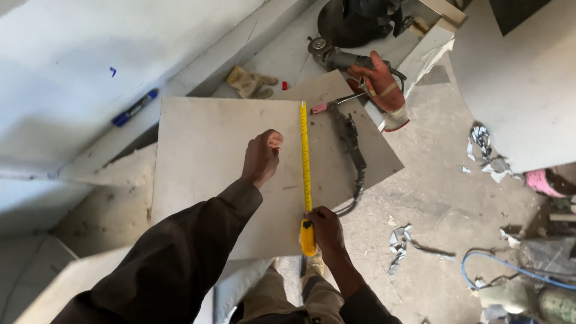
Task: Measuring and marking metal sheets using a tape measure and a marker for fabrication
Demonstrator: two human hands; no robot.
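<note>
Head view, looking down: left hand [262,157] reaching forward over a square pale grey stone tile [210,162] lying flat on the dusty floor [444,198], fingers curled together into a loose fist, knuckles resting on or just above the tile; hard to tell whether anything is pinched inside. Right hand [327,231] lower, at the tile's near edge, grip clamped on the yellow case of a tape measure [307,235], thumb on top. Yellow tape blade [305,153] drawn out straight across the tile, up to its far edge, just right of the left fist.

One second tile partly hidden beneath the first, only its right corner showing. One grey angle grinder [339,58] beyond the tiles, partly covered by one red and white work glove [384,90]. One dark cable [353,150] trailing over the lower tile. One blue marker pen [135,107] on the pale ledge at left. One crumpled tan glove [249,82] near the far edge. One blue hose [510,270] at lower right, cut off by the frame. Two dark sleeves, forearms only in view.
</note>
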